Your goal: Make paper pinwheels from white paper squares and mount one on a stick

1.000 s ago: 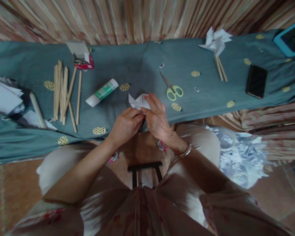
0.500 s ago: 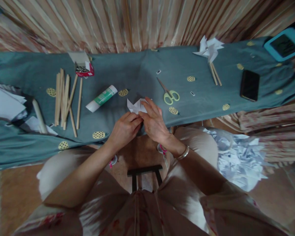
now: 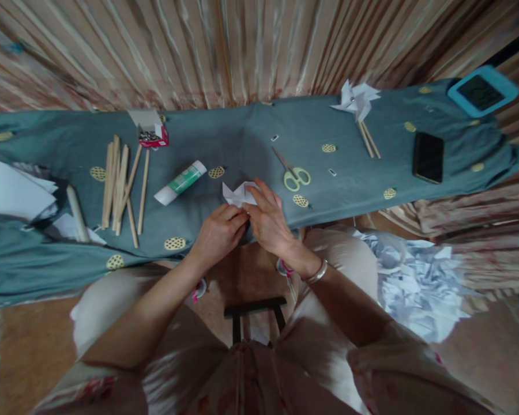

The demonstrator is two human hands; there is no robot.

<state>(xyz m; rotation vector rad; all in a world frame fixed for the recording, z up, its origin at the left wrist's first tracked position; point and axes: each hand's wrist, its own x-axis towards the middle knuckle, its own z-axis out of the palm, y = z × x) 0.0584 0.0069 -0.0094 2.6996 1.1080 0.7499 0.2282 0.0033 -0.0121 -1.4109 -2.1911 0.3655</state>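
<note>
A white paper pinwheel (image 3: 237, 195) with folded, pointed corners is between my two hands at the near edge of the cloth-covered table. My left hand (image 3: 219, 233) is closed, its thumb and fingers pinching the near side of the paper. From the right, my right hand (image 3: 269, 223) grips the paper, with the fingers laid over its right part. The fingertips of both hands nearly meet, and what lies under them is hidden. A glue stick (image 3: 181, 182) lies to the left of the paper. Scissors (image 3: 294, 176) with pale green handles lie beyond my right hand.
Wooden sticks (image 3: 121, 187) and an open box of small metal pins (image 3: 152, 134) lie left; white paper sheets (image 3: 15, 190) sit farther left. A pinwheel (image 3: 357, 101), two sticks (image 3: 369, 140), a phone (image 3: 428, 157) and a blue-framed device (image 3: 482, 91) are right. A bag of folded paper (image 3: 419, 288) stands below.
The camera view has shifted slightly, so the table items sit lower in the picture. Both hands stay on the paper, with only small finger movement.
</note>
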